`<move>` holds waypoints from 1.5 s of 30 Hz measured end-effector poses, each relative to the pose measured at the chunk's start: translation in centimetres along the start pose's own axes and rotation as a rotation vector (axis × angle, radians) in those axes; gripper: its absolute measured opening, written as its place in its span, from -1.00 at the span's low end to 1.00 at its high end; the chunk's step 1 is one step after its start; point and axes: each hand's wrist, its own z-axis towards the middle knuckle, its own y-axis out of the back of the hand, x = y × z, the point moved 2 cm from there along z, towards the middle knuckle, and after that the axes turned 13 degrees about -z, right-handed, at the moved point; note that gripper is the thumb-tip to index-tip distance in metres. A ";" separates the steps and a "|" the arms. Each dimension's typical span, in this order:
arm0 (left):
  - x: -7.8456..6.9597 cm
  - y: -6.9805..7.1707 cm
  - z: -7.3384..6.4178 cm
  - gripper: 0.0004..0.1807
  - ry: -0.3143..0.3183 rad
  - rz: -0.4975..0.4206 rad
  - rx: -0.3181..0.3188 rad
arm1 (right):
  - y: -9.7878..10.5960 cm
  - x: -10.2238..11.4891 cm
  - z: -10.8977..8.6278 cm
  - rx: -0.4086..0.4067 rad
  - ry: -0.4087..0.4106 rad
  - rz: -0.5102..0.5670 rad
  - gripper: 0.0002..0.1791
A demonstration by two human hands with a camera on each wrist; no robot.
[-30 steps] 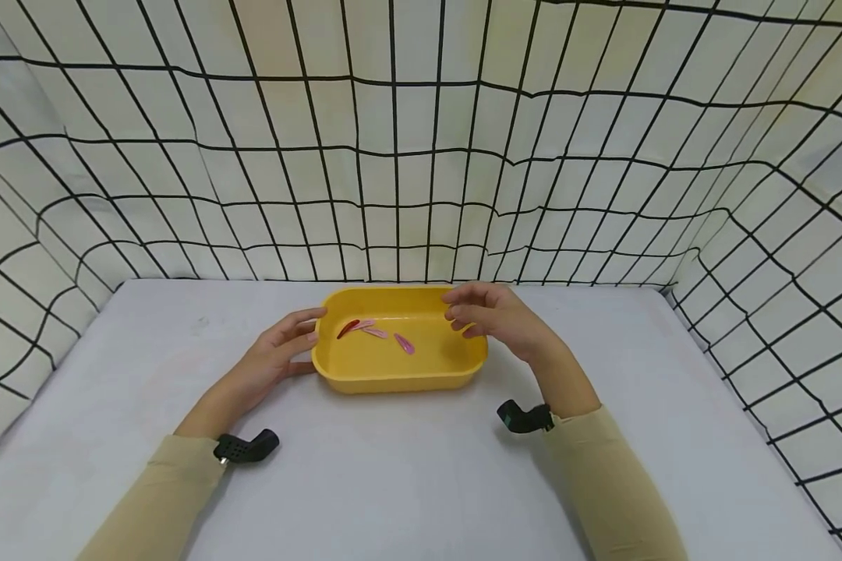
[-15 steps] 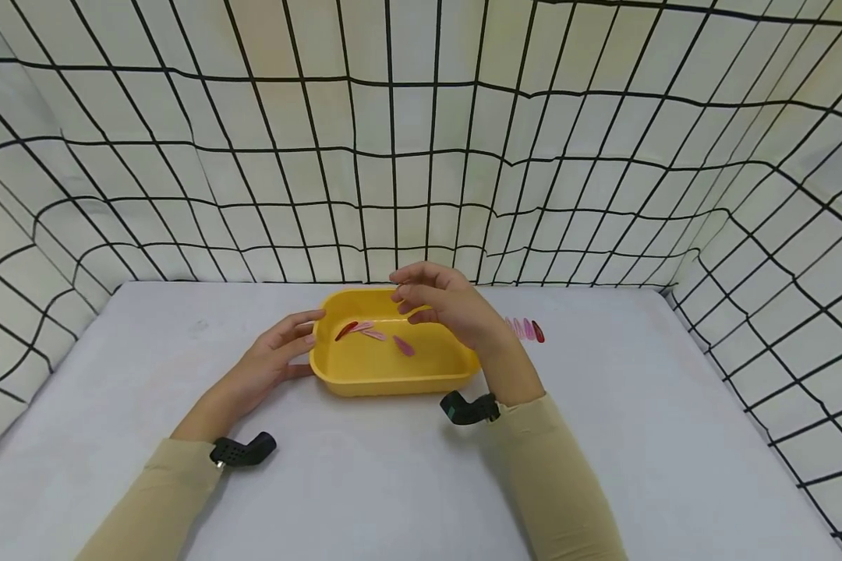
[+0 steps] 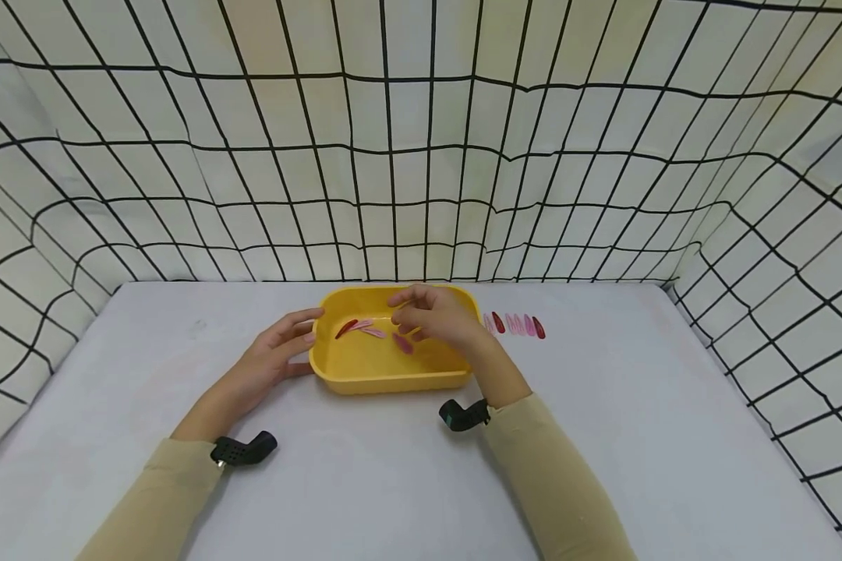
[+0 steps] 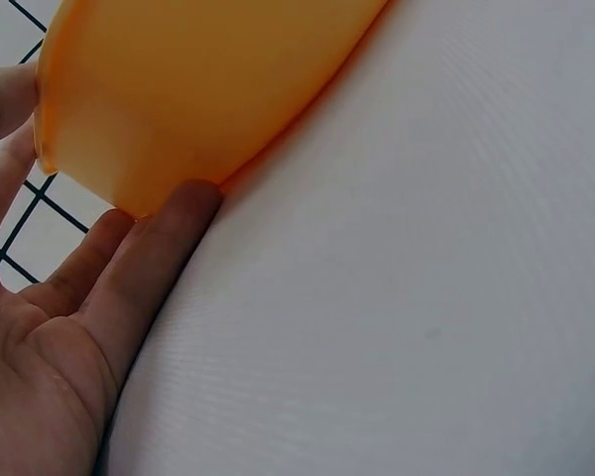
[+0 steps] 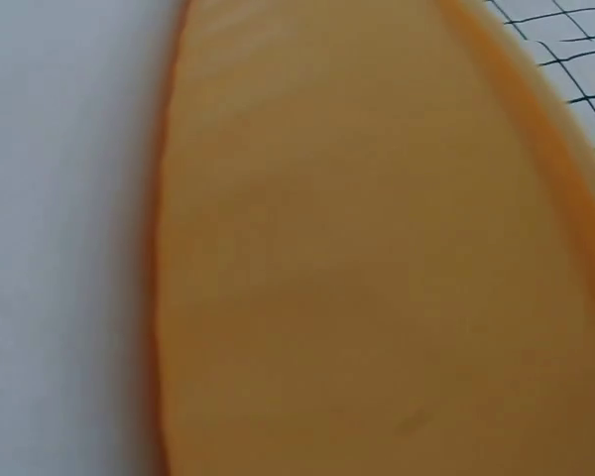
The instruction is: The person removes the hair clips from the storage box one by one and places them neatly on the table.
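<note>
Free passage crosses the white table (image 3: 365, 483) in front of the yellow, round-cornered plastic tray (image 3: 393, 386); a black-gridded white wall (image 3: 408, 178) blocks beyond.

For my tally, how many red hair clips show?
3: one red hair clip in the yellow tray, two right of it on the table; the right hand may hide others.

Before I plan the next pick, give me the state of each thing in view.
Tray, upright on table, clips inside
Tray clips, loose; snapped or not, too small to tell
Row clips, side by side on table; snapped or not, likewise unclear
Left hand, fingers extended, touching tray
Right hand, over tray, fingers loosely bent, no clip visible in it
</note>
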 end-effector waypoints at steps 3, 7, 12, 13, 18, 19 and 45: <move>0.0 0.0 0.1 -0.41 0.000 0.003 0.003 | -0.3 -0.5 0.2 -0.014 -0.011 -0.036 -0.64; 0.0 0.0 0.2 -0.40 -0.001 0.004 0.000 | -0.6 -1.0 0.4 -0.039 -0.018 -0.075 -0.67; 0.0 0.0 0.2 -0.41 0.007 0.000 -0.004 | -0.9 -1.6 0.7 -0.075 -0.046 -0.272 -0.71; 0.0 0.0 0.2 -0.41 0.009 0.002 -0.003 | -0.9 -1.7 0.7 -0.079 -0.054 -0.304 -0.72; 0.1 0.0 0.2 -0.41 0.011 0.004 -0.007 | -1.3 -1.6 0.6 -0.082 -0.071 -0.480 -0.78; 0.0 0.0 0.2 -0.41 0.010 0.005 -0.007 | -1.4 -1.5 0.6 -0.083 -0.072 -0.525 -0.80; 0.5 0.2 0.2 -0.43 -0.001 -0.011 0.000 | -2.4 -1.1 0.0 -0.038 -0.109 -0.789 -0.92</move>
